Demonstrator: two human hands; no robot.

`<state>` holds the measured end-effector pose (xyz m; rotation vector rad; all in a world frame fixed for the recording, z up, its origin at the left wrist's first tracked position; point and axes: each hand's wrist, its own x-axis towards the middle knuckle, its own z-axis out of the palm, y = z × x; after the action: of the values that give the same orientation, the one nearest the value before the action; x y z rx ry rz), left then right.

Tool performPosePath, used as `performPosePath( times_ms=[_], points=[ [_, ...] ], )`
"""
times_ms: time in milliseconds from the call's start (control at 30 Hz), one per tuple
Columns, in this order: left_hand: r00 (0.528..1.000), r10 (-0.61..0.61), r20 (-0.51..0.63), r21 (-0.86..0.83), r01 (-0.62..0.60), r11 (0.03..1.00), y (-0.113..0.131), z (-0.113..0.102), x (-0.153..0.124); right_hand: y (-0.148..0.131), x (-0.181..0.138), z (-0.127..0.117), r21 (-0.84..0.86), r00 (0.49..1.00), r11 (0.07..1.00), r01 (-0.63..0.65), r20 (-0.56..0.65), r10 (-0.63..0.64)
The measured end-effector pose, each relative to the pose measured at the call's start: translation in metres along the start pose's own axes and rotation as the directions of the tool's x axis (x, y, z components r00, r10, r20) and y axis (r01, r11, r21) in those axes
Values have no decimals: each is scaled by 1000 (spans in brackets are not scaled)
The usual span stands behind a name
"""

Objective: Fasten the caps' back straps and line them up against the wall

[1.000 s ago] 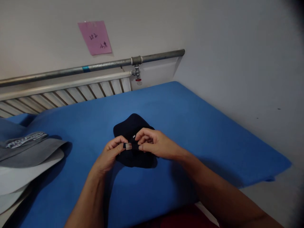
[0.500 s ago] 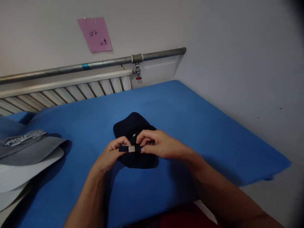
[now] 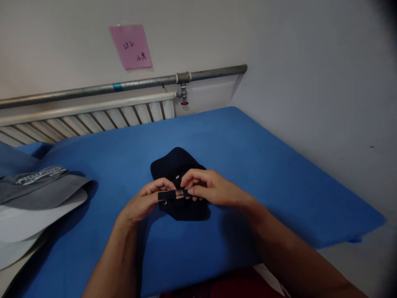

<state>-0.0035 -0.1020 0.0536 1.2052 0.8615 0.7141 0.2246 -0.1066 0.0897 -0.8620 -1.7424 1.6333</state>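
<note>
A dark navy cap [image 3: 175, 160] lies on the blue table with its brim pointing away from me and its inside partly showing. Across its near side runs the cap's dark back strap [image 3: 166, 195], with a small metal buckle [image 3: 179, 193] near the middle. My left hand [image 3: 141, 203] pinches the strap's left part between thumb and fingers. On the other side of the buckle, my right hand [image 3: 214, 188] grips the strap's right part, its thumb close to the metal. A small white tag [image 3: 177, 176] shows inside the cap between my hands.
At the left edge sits a stack of caps, a grey cap [image 3: 52, 190] over a white cap [image 3: 46, 221]. Behind the blue table [image 3: 263, 165] are a radiator [image 3: 114, 118] and a metal pipe [image 3: 149, 82] with a red-handled valve [image 3: 184, 103]. A wall borders the right side.
The buckle face looks different now, with a gap showing through its frame where it was flat and shiny. Both hands keep their hold on the strap. The view has shifted slightly.
</note>
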Motion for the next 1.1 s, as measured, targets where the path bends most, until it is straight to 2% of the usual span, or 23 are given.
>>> performPosePath(
  times_ms=[100, 267, 367, 433, 533, 767, 1000, 1100],
  points=[
    [998, 17, 52, 35, -18, 999, 2, -5, -4, 1, 1, -1, -2, 1000, 1000, -5, -20, 5],
    [999, 48, -18, 97, -46, 994, 4, -15, -9, 6, 4, 0, -35, 1000, 999, -27, -14, 26],
    [999, 36, 41, 99, -40, 994, 6, -17, -10, 7, 6, 1, -52, 1000, 999, -11, -8, 10],
    [997, -1, 72, 127, -8, 992, 7, -15, -9, 6, 6, 3, -63, 1000, 998, -16, 0, 16],
    [997, -60, 52, 170, 51, 984, 9, -8, -7, 4, 7, 6, -88, 1000, 996, -20, 14, 21],
    [992, -116, 58, 143, 107, 984, 9, 3, -1, 5, 7, 5, -133, 999, 991, 31, 32, -27],
    [998, -55, 26, 116, 52, 992, 6, 4, 1, 5, 7, 7, -137, 999, 990, 43, 24, -40],
    [997, -72, 9, 113, 70, 991, 6, 6, 1, 5, 6, 8, -121, 999, 992, 46, 8, -45]
  ],
)
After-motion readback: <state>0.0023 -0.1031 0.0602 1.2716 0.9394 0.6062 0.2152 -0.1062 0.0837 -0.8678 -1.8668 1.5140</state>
